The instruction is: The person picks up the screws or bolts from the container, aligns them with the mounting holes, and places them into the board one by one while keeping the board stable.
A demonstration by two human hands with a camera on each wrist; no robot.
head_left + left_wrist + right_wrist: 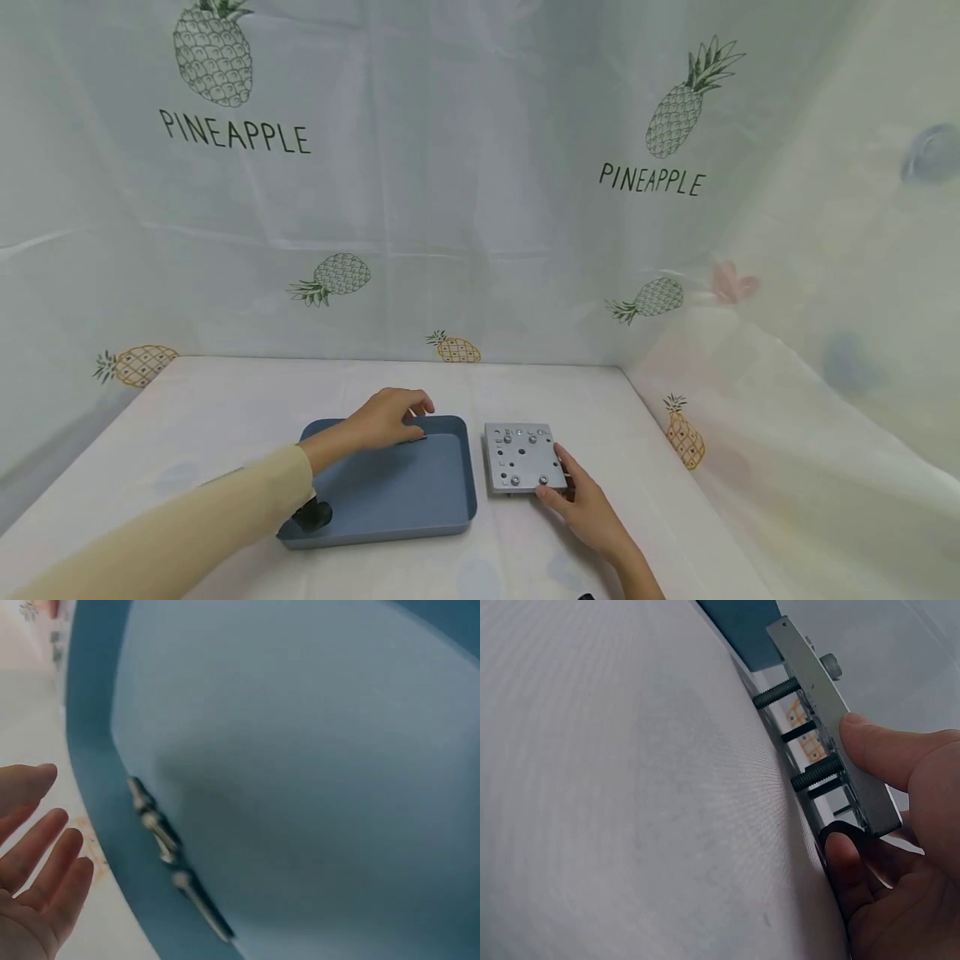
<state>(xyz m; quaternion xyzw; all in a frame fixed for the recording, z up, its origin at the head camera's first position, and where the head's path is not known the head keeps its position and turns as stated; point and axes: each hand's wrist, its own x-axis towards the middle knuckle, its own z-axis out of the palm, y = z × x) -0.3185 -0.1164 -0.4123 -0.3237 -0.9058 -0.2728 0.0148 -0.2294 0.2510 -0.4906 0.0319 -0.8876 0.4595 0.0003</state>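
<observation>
A square silver metal plate (pixel 528 463) with holes and several screw heads is at the right of the blue tray (pixel 427 500). My right hand (pixel 588 507) holds its near right corner, the thumb (pixel 877 750) on the plate's edge and the other fingers curled beneath. Threaded screws (pixel 778 692) stick out below the plate, close to the tabletop. My left hand (pixel 386 419) hovers over the tray's far side with fingers loosely bent and apart, holding nothing. Slim metal screws (pixel 202 904) lie in a line along the tray's wall near that hand.
The white cloth-covered table (pixel 517 542) extends around the tray. A curtain (pixel 480 192) printed with pineapples hangs behind, and more cloth (pixel 825 417) drapes down the right side. A black device (pixel 311 515) sits by the left cuff, overlapping the tray's near left corner.
</observation>
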